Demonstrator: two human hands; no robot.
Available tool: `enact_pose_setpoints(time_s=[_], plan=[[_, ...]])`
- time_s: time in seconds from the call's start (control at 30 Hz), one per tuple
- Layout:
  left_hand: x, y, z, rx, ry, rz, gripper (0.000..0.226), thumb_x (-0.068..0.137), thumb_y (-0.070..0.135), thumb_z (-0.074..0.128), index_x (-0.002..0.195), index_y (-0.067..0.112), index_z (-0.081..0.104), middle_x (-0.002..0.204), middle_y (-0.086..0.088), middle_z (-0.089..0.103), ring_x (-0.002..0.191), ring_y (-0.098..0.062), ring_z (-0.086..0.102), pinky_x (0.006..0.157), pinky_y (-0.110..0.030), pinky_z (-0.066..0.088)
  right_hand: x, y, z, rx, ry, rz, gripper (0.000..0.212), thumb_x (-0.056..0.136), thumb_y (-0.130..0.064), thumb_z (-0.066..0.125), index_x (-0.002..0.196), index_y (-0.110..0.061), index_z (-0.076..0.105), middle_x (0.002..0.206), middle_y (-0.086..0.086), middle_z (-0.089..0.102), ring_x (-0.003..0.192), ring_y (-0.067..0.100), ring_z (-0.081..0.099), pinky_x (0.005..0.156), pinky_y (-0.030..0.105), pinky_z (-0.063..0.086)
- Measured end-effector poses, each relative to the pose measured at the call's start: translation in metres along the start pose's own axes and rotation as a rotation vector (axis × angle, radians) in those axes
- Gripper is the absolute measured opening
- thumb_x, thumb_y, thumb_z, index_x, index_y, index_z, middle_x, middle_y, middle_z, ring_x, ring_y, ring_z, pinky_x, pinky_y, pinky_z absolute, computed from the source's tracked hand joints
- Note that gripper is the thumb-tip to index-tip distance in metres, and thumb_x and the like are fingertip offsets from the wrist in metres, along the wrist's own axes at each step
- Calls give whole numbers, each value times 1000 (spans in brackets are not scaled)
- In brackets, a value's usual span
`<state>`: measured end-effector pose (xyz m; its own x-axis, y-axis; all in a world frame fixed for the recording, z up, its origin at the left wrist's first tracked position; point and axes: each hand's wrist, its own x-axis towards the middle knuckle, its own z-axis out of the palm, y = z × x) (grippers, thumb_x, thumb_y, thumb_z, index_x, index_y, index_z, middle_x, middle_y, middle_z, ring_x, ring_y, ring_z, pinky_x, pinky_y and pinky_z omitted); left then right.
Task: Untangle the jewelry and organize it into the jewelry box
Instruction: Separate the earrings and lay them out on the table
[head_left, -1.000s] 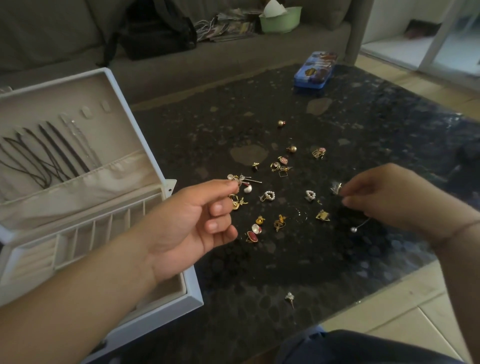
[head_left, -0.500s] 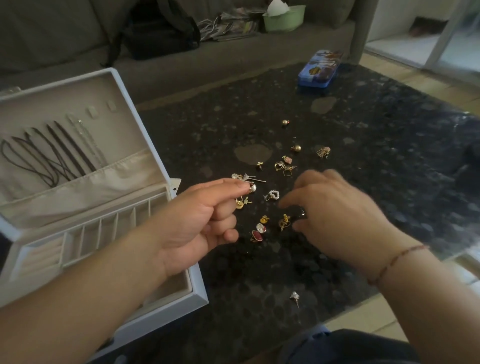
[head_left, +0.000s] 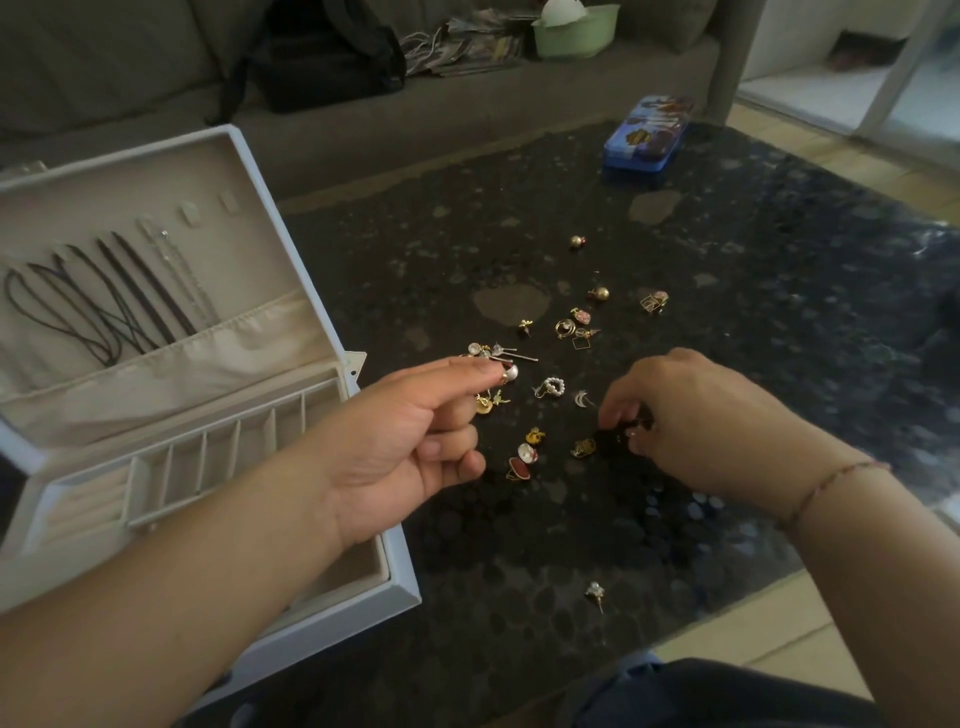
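Several small gold, pearl and red earrings (head_left: 553, 387) lie scattered on the dark tabletop (head_left: 753, 322). My left hand (head_left: 410, 447) is raised over them and pinches a pearl earring (head_left: 510, 372) between thumb and forefinger. My right hand (head_left: 696, 426) is down on the table, to the right of the pile. Its curled fingertips pinch a small earring (head_left: 636, 427) that they mostly hide. The white jewelry box (head_left: 400, 587) stands open at the left. Black cord necklaces (head_left: 104, 312) hang in its lid, and a row of narrow compartments (head_left: 218, 457) sits below.
One earring (head_left: 596, 592) lies alone near the table's front edge. A blue tin (head_left: 649, 132) sits at the far side of the table. Behind it is a sofa with a black bag (head_left: 327, 57), papers and a green bowl (head_left: 576, 31). My knee shows at the bottom.
My right hand moved left from the table's right side to the middle of the earrings and curled its fingers down there. My left hand kept its pinch on the pearl earring.
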<state>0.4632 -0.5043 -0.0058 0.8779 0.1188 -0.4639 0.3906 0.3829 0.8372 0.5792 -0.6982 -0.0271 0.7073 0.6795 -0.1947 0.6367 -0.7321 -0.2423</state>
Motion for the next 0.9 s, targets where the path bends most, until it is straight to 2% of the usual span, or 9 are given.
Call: enact_pose_setpoints(time_s=[0.1,0.2,0.3,0.4,0.53,0.63,0.7,0.8,0.9], plan=[[0,-1,0,-4,-2,-6,14,75,24,71,61,24,68,54,8,22,45,-7,22,58,-24,40,0,-4,1,13,46,-63,28,85,-40,70,111,-44,62,109,-17,52,109,9,41,92,33,47],[0,-1,0,-5,11,-9,9,75,24,72,66,25,70,52,8,22,44,-7,22,56,-24,40,3,-10,4,14,47,-110,27,82,-52,69,108,-45,64,107,-19,53,107,8,39,92,33,45],[0,-1,1,-4,24,-10,4,73,24,73,69,24,71,52,8,24,44,-7,23,59,-25,41,6,-11,7,10,44,-150,15,84,-48,68,99,-45,67,105,-21,55,107,8,41,91,30,43],[0,-1,2,11,16,-14,7,74,25,71,68,24,72,53,6,39,46,-8,37,67,-29,46,7,-7,8,54,50,-146,9,85,-42,70,87,-45,61,96,-24,58,101,2,43,88,27,43],[-1,-1,1,106,-24,4,9,82,28,68,74,25,72,76,-1,66,72,-16,64,85,-37,47,-2,-3,-5,517,112,-135,15,76,-30,81,76,-33,66,75,-19,68,68,-7,57,65,9,43],[-4,-1,3,108,-24,42,10,83,27,65,89,20,69,84,-3,71,81,-18,68,90,-38,47,-11,-9,-15,1082,20,-235,14,70,-14,79,79,-17,69,74,4,70,66,7,64,62,13,48],[-6,-3,7,74,-17,63,15,83,26,65,94,17,69,86,-5,73,81,-18,69,90,-38,47,-14,-13,-18,1321,-25,-321,12,70,-12,74,80,-17,71,75,10,69,70,16,66,63,19,52],[-9,-6,14,-13,-10,67,27,87,24,63,110,9,67,97,-12,74,87,-23,71,89,-38,49,-17,-19,-20,1491,-97,-407,14,71,-7,70,84,-14,71,78,16,68,71,22,68,62,25,55],[-13,-8,21,-68,-60,37,24,93,21,59,113,8,64,95,-12,74,84,-22,72,93,-38,51,-20,-22,-21,1488,-125,-412,18,70,-5,71,87,-11,71,83,17,70,70,25,69,62,28,56]])
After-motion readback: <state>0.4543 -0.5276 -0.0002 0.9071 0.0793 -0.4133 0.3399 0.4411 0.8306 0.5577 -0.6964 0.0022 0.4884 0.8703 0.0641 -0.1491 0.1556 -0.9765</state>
